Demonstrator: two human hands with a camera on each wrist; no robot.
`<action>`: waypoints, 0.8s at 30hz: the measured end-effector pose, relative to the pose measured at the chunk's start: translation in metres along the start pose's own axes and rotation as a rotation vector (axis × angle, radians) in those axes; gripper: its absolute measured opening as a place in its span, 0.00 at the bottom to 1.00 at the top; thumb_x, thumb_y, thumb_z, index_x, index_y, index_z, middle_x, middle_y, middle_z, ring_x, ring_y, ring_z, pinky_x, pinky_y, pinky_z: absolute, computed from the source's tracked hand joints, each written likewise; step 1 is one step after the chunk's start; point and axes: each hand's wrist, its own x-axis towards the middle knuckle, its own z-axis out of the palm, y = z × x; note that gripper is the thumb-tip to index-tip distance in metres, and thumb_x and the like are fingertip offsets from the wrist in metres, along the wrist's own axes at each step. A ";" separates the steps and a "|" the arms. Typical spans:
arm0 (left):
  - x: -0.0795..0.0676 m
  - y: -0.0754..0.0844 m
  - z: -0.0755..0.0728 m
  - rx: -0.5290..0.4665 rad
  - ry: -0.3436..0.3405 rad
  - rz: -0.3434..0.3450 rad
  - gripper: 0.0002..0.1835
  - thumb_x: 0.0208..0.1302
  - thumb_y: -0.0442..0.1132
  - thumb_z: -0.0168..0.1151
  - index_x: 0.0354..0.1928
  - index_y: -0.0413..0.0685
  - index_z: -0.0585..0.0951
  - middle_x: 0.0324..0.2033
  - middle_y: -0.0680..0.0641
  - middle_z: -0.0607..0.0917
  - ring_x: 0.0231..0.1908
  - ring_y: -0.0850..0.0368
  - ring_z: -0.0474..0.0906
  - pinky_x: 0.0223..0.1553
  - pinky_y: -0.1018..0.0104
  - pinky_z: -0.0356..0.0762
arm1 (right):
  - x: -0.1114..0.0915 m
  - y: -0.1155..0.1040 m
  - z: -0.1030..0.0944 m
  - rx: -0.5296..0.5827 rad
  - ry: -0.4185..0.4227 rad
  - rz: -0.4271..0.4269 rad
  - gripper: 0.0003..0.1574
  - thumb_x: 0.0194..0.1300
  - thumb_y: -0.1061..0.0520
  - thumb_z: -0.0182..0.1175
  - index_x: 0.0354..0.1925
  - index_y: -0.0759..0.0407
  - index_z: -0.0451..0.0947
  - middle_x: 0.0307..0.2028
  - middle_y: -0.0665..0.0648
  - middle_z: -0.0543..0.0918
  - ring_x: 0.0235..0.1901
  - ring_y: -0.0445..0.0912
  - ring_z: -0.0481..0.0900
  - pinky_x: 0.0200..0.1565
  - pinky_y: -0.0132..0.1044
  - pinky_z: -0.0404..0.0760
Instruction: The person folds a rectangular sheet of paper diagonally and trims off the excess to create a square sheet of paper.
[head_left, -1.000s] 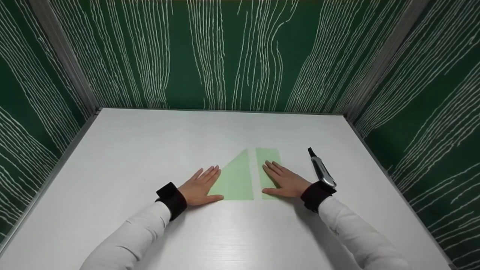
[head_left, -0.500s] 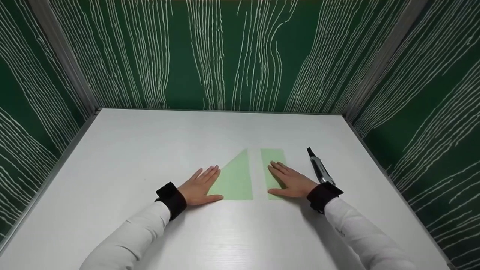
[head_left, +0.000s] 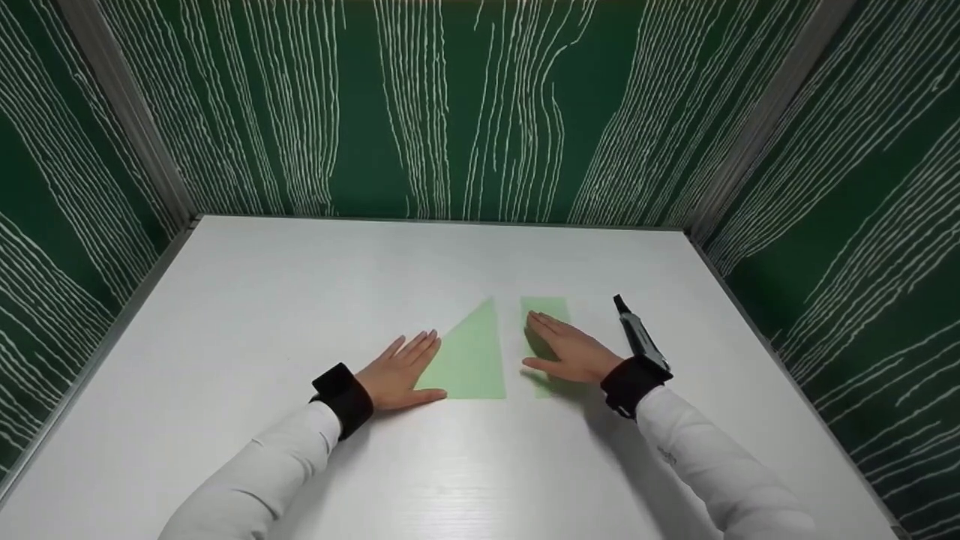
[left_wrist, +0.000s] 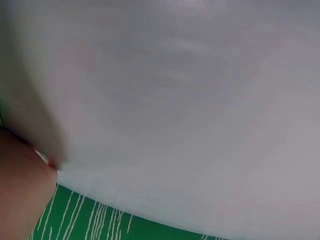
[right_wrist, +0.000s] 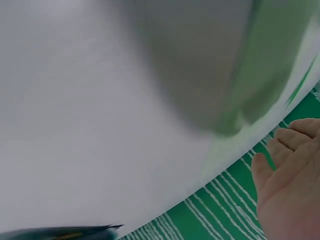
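A light green sheet of paper with a slanted left side [head_left: 476, 367] lies flat on the table, and my left hand [head_left: 403, 377] rests on its left edge with straight, spread fingers. To its right, across a white gap, lies a narrow green paper strip [head_left: 547, 303]. My right hand [head_left: 576, 355] hovers just over this strip, fingers extended and thumb apart, casting a shadow on it. In the right wrist view the palm side of the hand [right_wrist: 290, 185] shows raised off the strip [right_wrist: 272, 45]. Only a bit of the left hand [left_wrist: 25, 185] appears in the left wrist view.
A grey and black utility knife [head_left: 639, 330] lies on the white table [head_left: 315, 277] just beyond the right wrist, partly hidden by the black wrist band [head_left: 636, 384]. Green walls [head_left: 360, 112] with white wavy lines stand round the table.
The right hand first slid the green strip rightward, widening the gap between the two pieces. It has since lifted off and shifted slightly left and forward. The left hand has stayed put.
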 end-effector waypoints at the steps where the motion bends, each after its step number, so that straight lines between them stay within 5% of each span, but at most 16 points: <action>1: 0.000 0.000 0.000 0.001 0.001 0.001 0.50 0.74 0.66 0.51 0.82 0.39 0.49 0.83 0.40 0.49 0.84 0.44 0.43 0.83 0.42 0.40 | 0.003 -0.003 0.000 -0.002 -0.006 0.000 0.55 0.76 0.32 0.52 0.82 0.62 0.46 0.82 0.65 0.52 0.81 0.61 0.51 0.80 0.59 0.56; 10: 0.001 0.000 -0.001 -0.006 -0.005 0.001 0.50 0.74 0.66 0.51 0.82 0.40 0.48 0.83 0.40 0.49 0.84 0.44 0.42 0.83 0.41 0.40 | 0.027 -0.030 0.004 0.001 -0.027 -0.052 0.47 0.81 0.41 0.49 0.80 0.69 0.49 0.79 0.71 0.55 0.80 0.64 0.55 0.79 0.58 0.58; 24: -0.001 0.003 -0.005 -0.001 -0.033 -0.029 0.49 0.74 0.66 0.50 0.82 0.42 0.47 0.83 0.42 0.47 0.84 0.46 0.41 0.84 0.43 0.39 | 0.043 -0.049 0.008 0.000 -0.039 0.006 0.45 0.81 0.44 0.50 0.78 0.72 0.51 0.77 0.74 0.59 0.78 0.64 0.59 0.78 0.56 0.61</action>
